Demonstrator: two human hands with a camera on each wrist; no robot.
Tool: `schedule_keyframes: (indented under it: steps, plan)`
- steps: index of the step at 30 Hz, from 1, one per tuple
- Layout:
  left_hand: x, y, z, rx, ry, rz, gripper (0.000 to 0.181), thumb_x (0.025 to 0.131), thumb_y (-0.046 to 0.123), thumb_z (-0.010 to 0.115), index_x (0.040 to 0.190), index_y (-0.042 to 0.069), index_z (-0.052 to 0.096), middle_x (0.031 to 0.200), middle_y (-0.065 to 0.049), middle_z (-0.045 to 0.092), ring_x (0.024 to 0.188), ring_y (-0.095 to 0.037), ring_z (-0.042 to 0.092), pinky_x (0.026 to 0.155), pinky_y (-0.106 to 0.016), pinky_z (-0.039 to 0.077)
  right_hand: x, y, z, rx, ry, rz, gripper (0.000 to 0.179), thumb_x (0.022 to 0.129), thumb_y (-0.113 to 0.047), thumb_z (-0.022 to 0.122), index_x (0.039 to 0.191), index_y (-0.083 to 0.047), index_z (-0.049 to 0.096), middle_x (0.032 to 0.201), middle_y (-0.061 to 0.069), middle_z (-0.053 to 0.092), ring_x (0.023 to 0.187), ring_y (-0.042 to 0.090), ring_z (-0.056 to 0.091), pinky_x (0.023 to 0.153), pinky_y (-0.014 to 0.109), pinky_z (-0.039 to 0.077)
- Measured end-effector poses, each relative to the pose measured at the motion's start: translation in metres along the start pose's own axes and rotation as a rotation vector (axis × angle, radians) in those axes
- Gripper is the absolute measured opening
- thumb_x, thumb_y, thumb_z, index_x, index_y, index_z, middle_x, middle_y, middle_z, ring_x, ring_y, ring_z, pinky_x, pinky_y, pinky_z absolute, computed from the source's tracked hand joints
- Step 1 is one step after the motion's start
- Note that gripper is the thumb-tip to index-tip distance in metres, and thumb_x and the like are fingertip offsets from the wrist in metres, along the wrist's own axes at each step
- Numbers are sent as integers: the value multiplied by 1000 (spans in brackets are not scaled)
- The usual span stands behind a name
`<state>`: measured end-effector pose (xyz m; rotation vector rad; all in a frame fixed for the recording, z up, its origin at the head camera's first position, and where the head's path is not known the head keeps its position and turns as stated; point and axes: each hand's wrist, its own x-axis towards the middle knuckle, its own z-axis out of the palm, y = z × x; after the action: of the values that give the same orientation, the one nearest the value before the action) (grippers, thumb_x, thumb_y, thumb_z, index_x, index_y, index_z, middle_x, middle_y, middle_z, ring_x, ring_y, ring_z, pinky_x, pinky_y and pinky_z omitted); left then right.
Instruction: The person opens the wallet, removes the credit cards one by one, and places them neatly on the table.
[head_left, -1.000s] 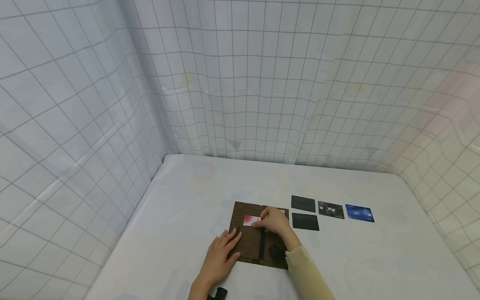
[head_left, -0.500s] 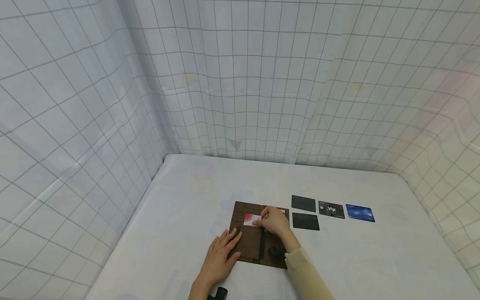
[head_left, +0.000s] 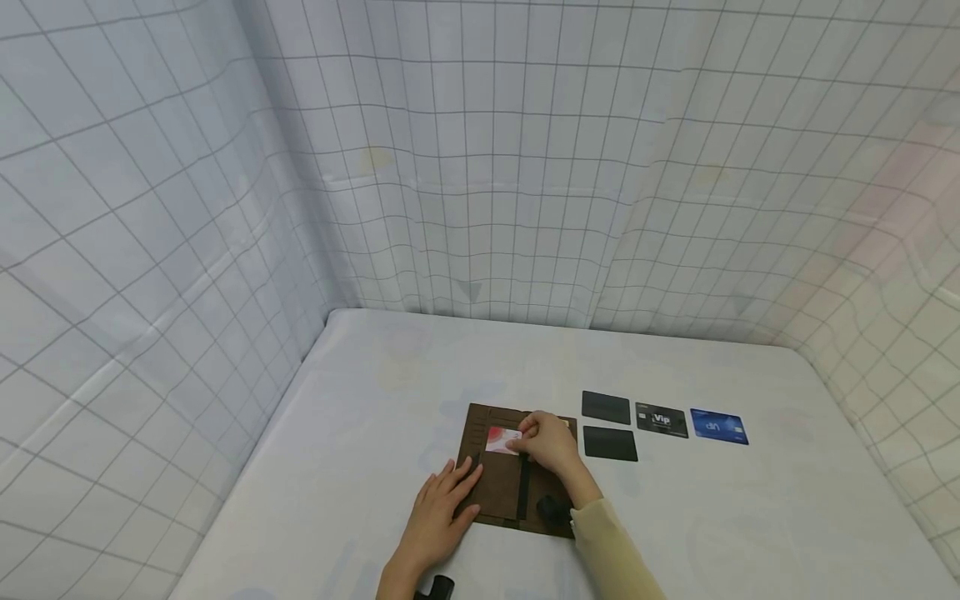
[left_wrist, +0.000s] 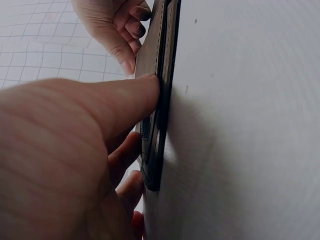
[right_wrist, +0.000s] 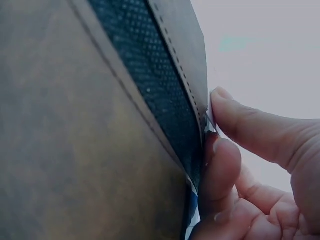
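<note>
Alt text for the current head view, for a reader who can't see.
A right hand pinches a pink-and-white card at an open brown wallet, while the left hand rests on the wallet's left edge. On the white table to its right lie two black cards, a black "Vip" card and a blue card.

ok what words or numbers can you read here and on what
"Vip" on the dark card just left of the blue card
Upside down, probably "VIP", on that blue card
Too small to read: corner print on both, any lettering on the red-and-white card
</note>
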<state>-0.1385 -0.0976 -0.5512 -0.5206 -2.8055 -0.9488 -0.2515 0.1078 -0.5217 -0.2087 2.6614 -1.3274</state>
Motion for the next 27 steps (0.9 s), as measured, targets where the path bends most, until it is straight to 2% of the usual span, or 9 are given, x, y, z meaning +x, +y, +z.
schedule_keyframes:
  steps: [8, 20, 27]
  plan:
    - [0, 1, 0, 0, 3, -3, 50, 92, 21, 62, 139, 10, 50, 144, -13, 42, 135, -38, 29, 106, -59, 20, 1, 3, 0, 11, -25, -41, 18, 82, -18, 75, 91, -4, 67, 69, -2, 61, 52, 11, 56, 50, 27, 49]
    - [0, 0, -2, -6, -5, -2, 50, 91, 20, 62, 139, 9, 50, 144, -14, 42, 134, -39, 30, 106, -60, 20, -2, -2, 2, 7, 53, -46, 17, 82, -18, 75, 90, -5, 68, 67, -3, 60, 50, 11, 56, 48, 28, 46]
    - [0, 3, -3, -5, -18, -11, 50, 92, 20, 62, 140, 9, 49, 145, -13, 41, 135, -38, 28, 106, -60, 19, -1, -2, 2, 10, 86, -22, 17, 82, -19, 74, 91, -5, 68, 67, -4, 60, 51, 11, 55, 48, 28, 44]
